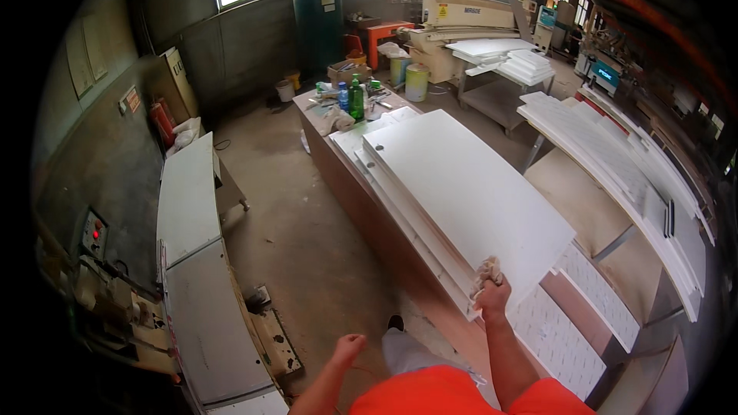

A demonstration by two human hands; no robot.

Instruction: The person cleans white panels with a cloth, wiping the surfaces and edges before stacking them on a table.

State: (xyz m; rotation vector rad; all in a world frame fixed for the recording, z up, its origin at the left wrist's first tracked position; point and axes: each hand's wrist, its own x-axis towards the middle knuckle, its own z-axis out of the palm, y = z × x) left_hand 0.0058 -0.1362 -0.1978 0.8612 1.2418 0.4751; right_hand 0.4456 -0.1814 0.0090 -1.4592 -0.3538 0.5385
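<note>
My right hand (493,297) grips a crumpled whitish rag (487,270) at the near corner of the top white panel (469,184). That panel lies on a stack of similar white panels (419,234), with the edges of the lower ones showing along the left side. Two small dark round spots mark its far left edge. Away from the stack, my left hand (351,346) hangs over the floor to the left, its fingers curled in with nothing visible in them. The stack rests on a long brown-sided bench (338,173).
Green bottles (356,98), a blue bottle (343,95) and cloths stand at the bench's far end. On my left runs a long grey-white machine table (204,303). Tables with more white panels (607,146) stand to the right. Patterned boards (557,338) lie low beside my right arm.
</note>
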